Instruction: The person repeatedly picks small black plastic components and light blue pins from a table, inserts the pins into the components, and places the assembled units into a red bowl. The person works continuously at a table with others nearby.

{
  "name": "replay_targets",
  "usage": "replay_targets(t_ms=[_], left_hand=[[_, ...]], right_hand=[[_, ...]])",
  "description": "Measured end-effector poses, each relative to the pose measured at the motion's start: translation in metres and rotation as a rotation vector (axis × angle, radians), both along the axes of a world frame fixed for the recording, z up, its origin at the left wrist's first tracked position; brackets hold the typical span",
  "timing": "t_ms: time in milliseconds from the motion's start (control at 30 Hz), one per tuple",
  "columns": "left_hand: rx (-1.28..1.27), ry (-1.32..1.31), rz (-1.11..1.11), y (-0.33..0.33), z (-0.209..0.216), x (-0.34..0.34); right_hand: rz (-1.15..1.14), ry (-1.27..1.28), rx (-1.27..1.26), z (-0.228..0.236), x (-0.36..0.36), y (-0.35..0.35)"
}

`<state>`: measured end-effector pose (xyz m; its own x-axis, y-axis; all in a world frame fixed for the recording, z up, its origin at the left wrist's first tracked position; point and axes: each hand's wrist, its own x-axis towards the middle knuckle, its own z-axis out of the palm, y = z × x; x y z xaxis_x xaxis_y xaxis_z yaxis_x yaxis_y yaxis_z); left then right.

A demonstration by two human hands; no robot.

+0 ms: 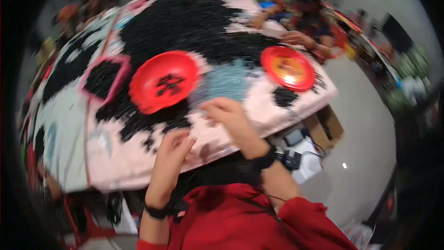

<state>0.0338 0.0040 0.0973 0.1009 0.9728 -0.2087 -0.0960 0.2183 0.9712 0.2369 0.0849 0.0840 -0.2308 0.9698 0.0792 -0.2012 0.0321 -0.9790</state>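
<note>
My left hand [175, 147] hovers over the near edge of the pink-covered table [134, 171], its fingers curled inward. Just beyond and to the right, my right hand [224, 112] has its thumb and fingers drawn together. Motion blur hides whatever either hand may hold. A red bowl [143, 83] with a few small black pieces [169, 84] inside stands past my left hand. Past my right hand lies a patch of grey-blue pieces [226, 82]. Loose black pieces [134, 127] are scattered between the bowl and my left hand.
A large heap of black pieces [180, 23] covers the far tabletop. A pink-rimmed tray [121, 78] holds more at left. A red plate with a yellow middle [307, 76] sits at right, near another person's hand [298, 39]. Boxes [330, 127] stand below the right edge.
</note>
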Motion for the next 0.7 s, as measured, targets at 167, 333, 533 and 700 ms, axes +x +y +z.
replay_targets(t_ms=[167, 333, 533, 700], left_hand=[[-0.048, -0.469, 0.233, 0.044, 0.015, -0.041], [0.045, -0.685, 0.552, 0.061, 0.012, -0.054], [0.139, -0.677, 0.748, 0.071, -0.003, -0.054], [0.351, -0.279, 0.961, 0.07, -0.008, -0.055]], right_hand=[[0.367, -0.339, -0.064, 0.026, -0.017, -0.063], [0.64, -0.465, 0.208, 0.021, -0.047, -0.091], [0.687, -0.345, 0.058, 0.016, -0.068, -0.099], [0.656, -0.284, -0.107, 0.008, -0.079, -0.102]])
